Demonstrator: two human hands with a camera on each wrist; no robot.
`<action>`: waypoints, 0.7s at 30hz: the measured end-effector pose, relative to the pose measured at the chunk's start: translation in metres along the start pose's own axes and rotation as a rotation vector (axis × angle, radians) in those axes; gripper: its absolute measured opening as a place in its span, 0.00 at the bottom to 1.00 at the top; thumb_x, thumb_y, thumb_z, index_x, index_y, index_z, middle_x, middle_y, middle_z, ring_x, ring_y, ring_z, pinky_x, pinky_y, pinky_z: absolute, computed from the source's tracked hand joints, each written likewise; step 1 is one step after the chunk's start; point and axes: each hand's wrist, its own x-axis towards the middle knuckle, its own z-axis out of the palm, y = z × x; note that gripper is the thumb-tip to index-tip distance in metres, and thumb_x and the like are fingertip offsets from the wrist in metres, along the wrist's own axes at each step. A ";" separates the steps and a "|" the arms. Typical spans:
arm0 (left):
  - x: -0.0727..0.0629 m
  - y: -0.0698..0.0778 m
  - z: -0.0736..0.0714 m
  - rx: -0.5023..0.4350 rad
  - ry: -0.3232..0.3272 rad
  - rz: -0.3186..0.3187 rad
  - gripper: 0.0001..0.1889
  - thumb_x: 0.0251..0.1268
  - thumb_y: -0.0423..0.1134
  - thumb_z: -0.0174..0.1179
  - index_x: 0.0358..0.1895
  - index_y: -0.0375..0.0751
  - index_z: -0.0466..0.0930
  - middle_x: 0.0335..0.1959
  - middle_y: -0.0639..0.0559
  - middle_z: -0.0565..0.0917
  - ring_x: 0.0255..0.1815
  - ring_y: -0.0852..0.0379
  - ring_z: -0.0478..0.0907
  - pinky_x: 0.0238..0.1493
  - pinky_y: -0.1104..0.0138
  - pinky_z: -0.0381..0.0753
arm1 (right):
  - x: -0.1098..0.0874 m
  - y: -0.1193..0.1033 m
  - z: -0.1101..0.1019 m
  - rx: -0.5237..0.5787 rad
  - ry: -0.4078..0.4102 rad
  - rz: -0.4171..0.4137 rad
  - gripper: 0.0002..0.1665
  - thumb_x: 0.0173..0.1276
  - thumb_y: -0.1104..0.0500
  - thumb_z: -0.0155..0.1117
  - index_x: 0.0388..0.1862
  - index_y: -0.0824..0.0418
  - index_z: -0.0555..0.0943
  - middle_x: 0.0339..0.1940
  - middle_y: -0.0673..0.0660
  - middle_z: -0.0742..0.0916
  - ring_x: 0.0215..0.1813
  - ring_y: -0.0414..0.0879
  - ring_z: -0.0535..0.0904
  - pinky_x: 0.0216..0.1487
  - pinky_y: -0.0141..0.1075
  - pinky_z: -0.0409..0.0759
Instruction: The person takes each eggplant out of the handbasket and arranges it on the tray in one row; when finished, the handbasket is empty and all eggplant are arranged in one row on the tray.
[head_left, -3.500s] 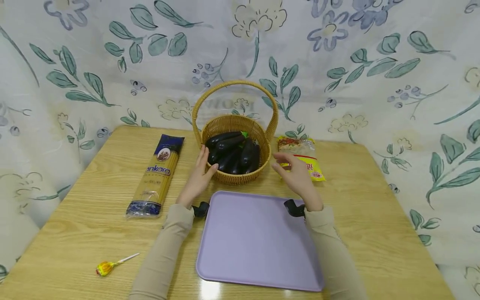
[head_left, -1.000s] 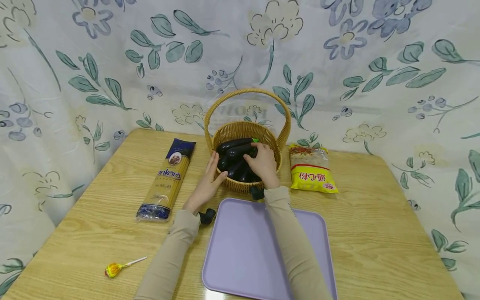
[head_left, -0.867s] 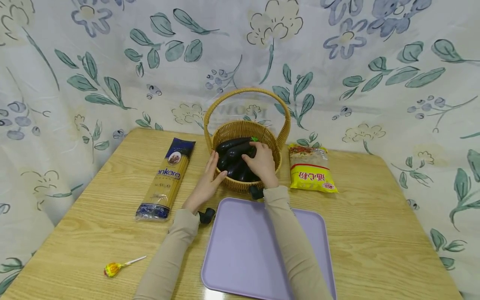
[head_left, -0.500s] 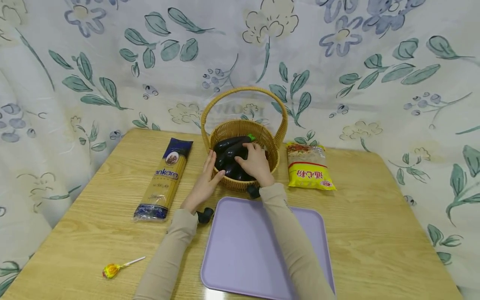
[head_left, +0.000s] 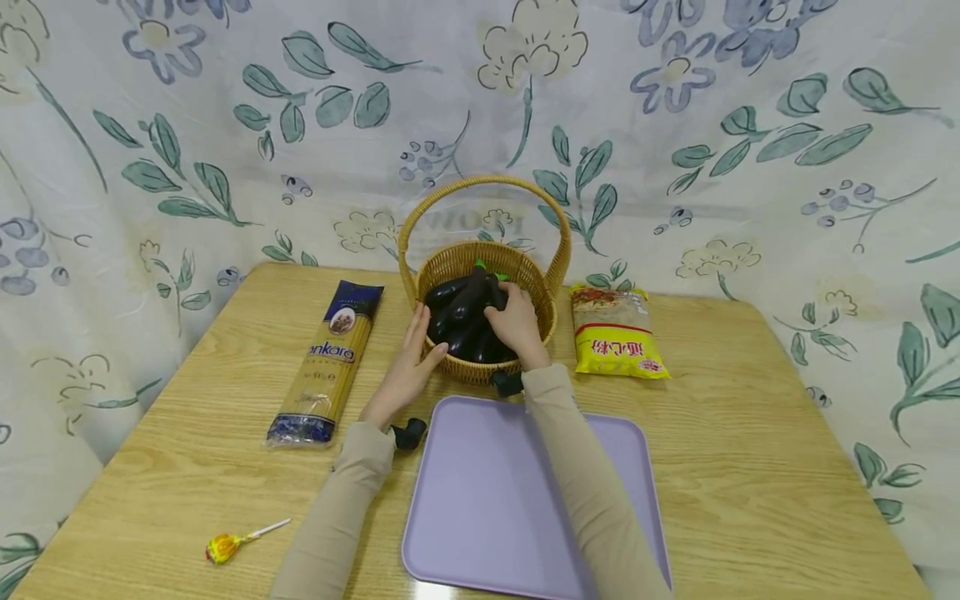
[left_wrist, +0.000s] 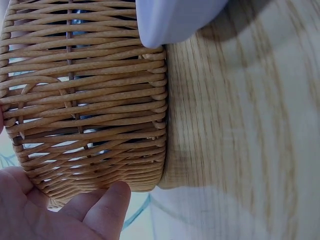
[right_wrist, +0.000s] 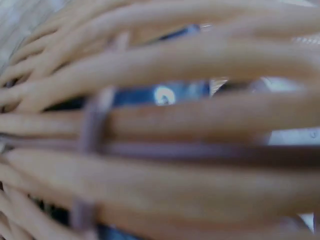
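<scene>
The wicker basket (head_left: 468, 372) with a tall arched handle stands at the back of the table, holding several glossy dark eggplants (head_left: 448, 292). My right hand (head_left: 519, 327) reaches inside and grips one eggplant (head_left: 470, 302) between thumb and fingers, its stem end raised toward the back. On the basket's left side rests my left hand (head_left: 405, 367), fingers straight against the weave. Seen from the left wrist, fingers (left_wrist: 107, 207) touch the woven wall (left_wrist: 90, 110). Blurred wicker strands (right_wrist: 165, 185) fill the right wrist view, hiding that hand there.
A lilac tray (head_left: 487, 492) lies in front of the basket, under my right forearm. To the left are a spaghetti pack (head_left: 326, 367) and a lollipop (head_left: 225, 547). A yellow food packet (head_left: 618, 333) lies right of the basket. A floral curtain (head_left: 300, 150) hangs behind.
My right hand came from the basket's right side into it. In the last half second the gripped eggplant has shifted, its stem end rising. The left hand stays at the basket.
</scene>
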 end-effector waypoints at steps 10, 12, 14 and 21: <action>-0.001 0.001 0.002 -0.024 0.000 -0.016 0.38 0.77 0.49 0.45 0.79 0.55 0.31 0.81 0.54 0.30 0.81 0.44 0.34 0.74 0.39 0.45 | -0.004 0.000 -0.005 0.149 0.086 -0.030 0.31 0.68 0.60 0.56 0.71 0.59 0.66 0.68 0.62 0.73 0.58 0.57 0.71 0.59 0.49 0.73; -0.001 0.001 0.002 -0.024 0.001 -0.013 0.38 0.77 0.48 0.45 0.79 0.55 0.31 0.81 0.55 0.31 0.81 0.44 0.35 0.75 0.40 0.45 | -0.006 0.000 -0.005 0.164 0.096 -0.037 0.31 0.68 0.60 0.56 0.71 0.59 0.66 0.69 0.61 0.72 0.59 0.56 0.71 0.59 0.49 0.72; -0.001 0.001 0.002 -0.025 0.001 -0.008 0.38 0.78 0.48 0.45 0.79 0.55 0.31 0.81 0.55 0.30 0.81 0.45 0.34 0.75 0.40 0.45 | -0.008 -0.001 -0.006 0.182 0.106 -0.044 0.31 0.68 0.60 0.55 0.71 0.59 0.66 0.69 0.61 0.73 0.58 0.56 0.72 0.59 0.49 0.72; 0.000 -0.001 0.000 -0.028 -0.002 -0.017 0.38 0.77 0.50 0.45 0.79 0.57 0.29 0.80 0.56 0.29 0.81 0.45 0.33 0.75 0.40 0.44 | -0.017 -0.006 -0.006 0.231 0.110 -0.043 0.31 0.68 0.59 0.55 0.70 0.55 0.67 0.68 0.57 0.74 0.57 0.54 0.72 0.55 0.47 0.73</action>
